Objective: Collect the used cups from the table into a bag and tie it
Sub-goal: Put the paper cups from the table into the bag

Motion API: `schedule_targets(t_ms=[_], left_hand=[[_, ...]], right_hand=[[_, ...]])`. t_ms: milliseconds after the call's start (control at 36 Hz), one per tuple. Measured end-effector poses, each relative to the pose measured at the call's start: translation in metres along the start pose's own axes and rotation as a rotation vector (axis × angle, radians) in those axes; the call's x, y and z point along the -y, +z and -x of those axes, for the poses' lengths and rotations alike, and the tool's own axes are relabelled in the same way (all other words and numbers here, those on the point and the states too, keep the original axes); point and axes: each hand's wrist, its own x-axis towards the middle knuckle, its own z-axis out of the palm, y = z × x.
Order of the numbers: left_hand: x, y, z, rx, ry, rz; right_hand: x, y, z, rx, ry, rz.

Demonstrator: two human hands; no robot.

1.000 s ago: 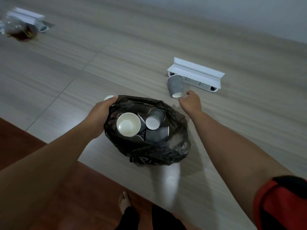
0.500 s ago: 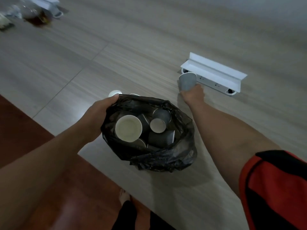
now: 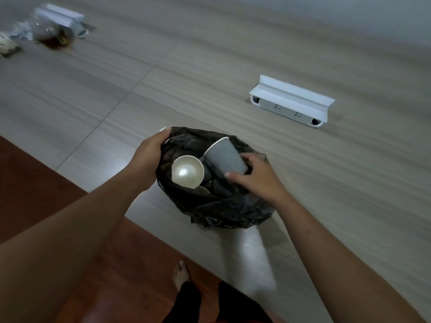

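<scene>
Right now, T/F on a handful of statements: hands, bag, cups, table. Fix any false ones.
1. The right hand grips a grey cup over the black bag. True.
2. The grey cup stands upright on the table. False: it is tilted on its side in the hand, rim pointing up and left, above the bag's mouth.
3. The left hand holds the bag's rim open. True.
4. The bag is tied shut. False: its mouth is open, with a white-lined cup visible inside.
5. The white socket box lies inside the bag. False: it sits on the table, apart from the bag.
</scene>
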Motion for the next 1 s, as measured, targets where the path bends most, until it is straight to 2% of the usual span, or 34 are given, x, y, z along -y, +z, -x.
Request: schedule_targets(t_ms=[83,139,167,222,250,306,361,417,472,528,611,667,695,722,834,889,1000], left_hand=[[0.001,-0.001,0.002,0.005,-0.024,0.012],[0.001,-0.003,0.002,0.015,-0.025,0.01],[0.0,-0.004,0.004,0.02,-0.023,0.011],[0.0,-0.006,0.006,0.025,-0.026,0.027],[-0.001,-0.007,0.008,0.025,-0.03,0.038],[0.0,-0.007,0.012,0.027,-0.039,0.048],[0.001,-0.007,0.016,0.035,-0.046,0.039],[0.001,-0.008,0.02,0.062,-0.052,0.019],[0.003,-0.014,0.024,0.093,-0.048,-0.011],[0.002,-0.026,0.027,0.095,-0.042,-0.028],[-0.003,-0.048,0.029,0.029,-0.041,-0.027],[-0.007,-0.064,0.03,-0.044,-0.056,-0.052],[-0.008,-0.071,0.03,-0.086,-0.064,-0.068],[-0.009,-0.076,0.029,-0.126,-0.071,-0.082],[-0.014,-0.089,0.026,-0.213,-0.081,-0.113],[-0.015,-0.09,0.027,-0.236,-0.079,-0.115],[-0.015,-0.085,0.026,-0.254,-0.07,-0.103]], right_hand=[[-0.002,0.004,0.016,0.013,-0.13,0.277],[-0.003,-0.002,0.016,-0.084,-0.164,0.207],[-0.004,-0.005,0.013,-0.178,-0.122,0.122],[-0.011,-0.011,-0.001,-0.349,0.055,0.084],[-0.014,-0.013,-0.008,-0.373,0.192,0.117],[-0.022,-0.015,-0.019,-0.286,0.457,0.074],[-0.027,-0.014,-0.024,-0.199,0.578,-0.079],[-0.032,-0.015,-0.025,-0.22,0.536,-0.132],[-0.033,-0.017,-0.027,-0.316,0.45,-0.129],[-0.026,-0.021,-0.025,-0.424,0.339,-0.225],[-0.013,-0.034,-0.016,-0.62,0.167,-0.402],[-0.012,-0.038,-0.007,-0.8,0.101,-0.434],[-0.015,-0.037,-0.004,-0.838,0.092,-0.421],[-0.021,-0.034,0.0,-0.811,0.102,-0.39],[-0.044,-0.015,0.015,-0.467,0.189,-0.291],[-0.05,-0.016,0.014,-0.411,0.27,-0.284],[-0.048,-0.02,-0.003,-0.332,0.312,-0.021]])
